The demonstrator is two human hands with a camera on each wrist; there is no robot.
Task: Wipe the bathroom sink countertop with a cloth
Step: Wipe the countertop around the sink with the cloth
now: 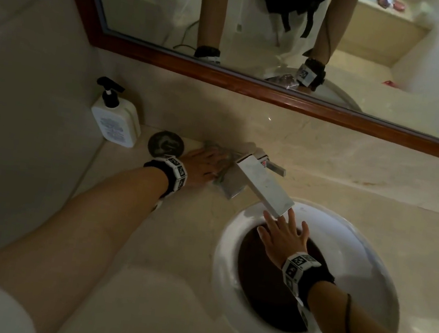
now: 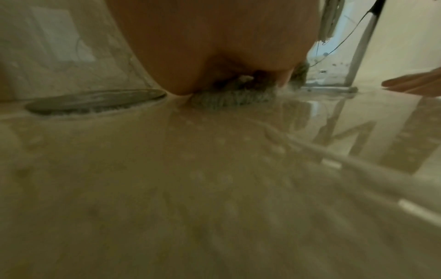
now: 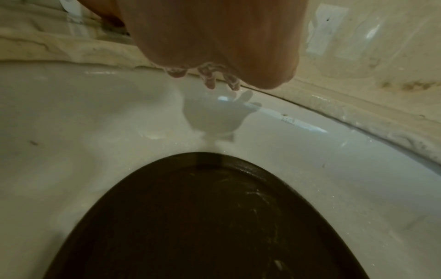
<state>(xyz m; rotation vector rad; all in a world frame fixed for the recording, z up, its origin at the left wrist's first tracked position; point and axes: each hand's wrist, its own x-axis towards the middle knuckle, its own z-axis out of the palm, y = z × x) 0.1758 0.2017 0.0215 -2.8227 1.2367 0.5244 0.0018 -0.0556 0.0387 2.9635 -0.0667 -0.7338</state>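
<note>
My left hand [image 1: 208, 165] lies flat on a grey-green cloth [image 1: 225, 154] and presses it onto the beige countertop [image 1: 194, 219], just left of the faucet base. In the left wrist view the palm [image 2: 214, 47] sits on the cloth [image 2: 231, 98], and the wet counter [image 2: 214, 169] stretches in front. My right hand [image 1: 283, 233] hovers with fingers spread over the white sink [image 1: 369, 258], beneath the spout, holding nothing. From the right wrist, the hand [image 3: 214, 37] hangs above the sink rim [image 3: 95, 113], with foam on its fingertips [image 3: 210, 83].
A square chrome faucet [image 1: 261, 183] juts over the dark basin [image 3: 203, 217]. A round dark disc [image 1: 166, 143] and a white pump bottle [image 1: 116, 120] stand at the back left corner by the wall. A wood-framed mirror [image 1: 252, 82] runs above the backsplash.
</note>
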